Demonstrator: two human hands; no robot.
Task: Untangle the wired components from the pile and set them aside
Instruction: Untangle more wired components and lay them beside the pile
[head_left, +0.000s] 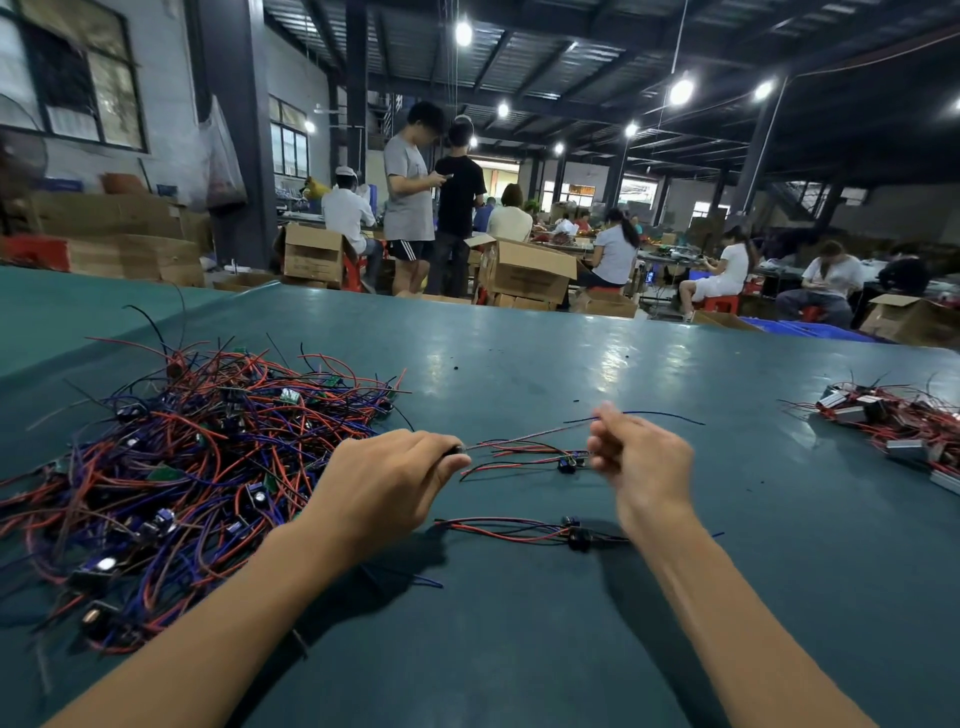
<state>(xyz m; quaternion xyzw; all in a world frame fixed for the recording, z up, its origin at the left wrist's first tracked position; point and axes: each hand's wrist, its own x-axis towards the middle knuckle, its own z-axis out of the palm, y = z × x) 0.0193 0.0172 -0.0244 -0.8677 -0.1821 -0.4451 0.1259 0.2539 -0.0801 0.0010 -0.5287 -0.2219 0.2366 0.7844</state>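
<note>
Wired component (519, 442) mid-frame: seemingly light, with limp leads.
Left hand (384, 483) grips its body; right hand (640, 460) pinches the wires.

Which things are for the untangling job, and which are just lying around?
For the job: tangled wire pile; wired component stretched between the left hand and right hand; loose component lying apart from the pile on the table.
Just lying about: heap of silver-cased parts at far right, untouched; cardboard boxes; blue crate.
</note>
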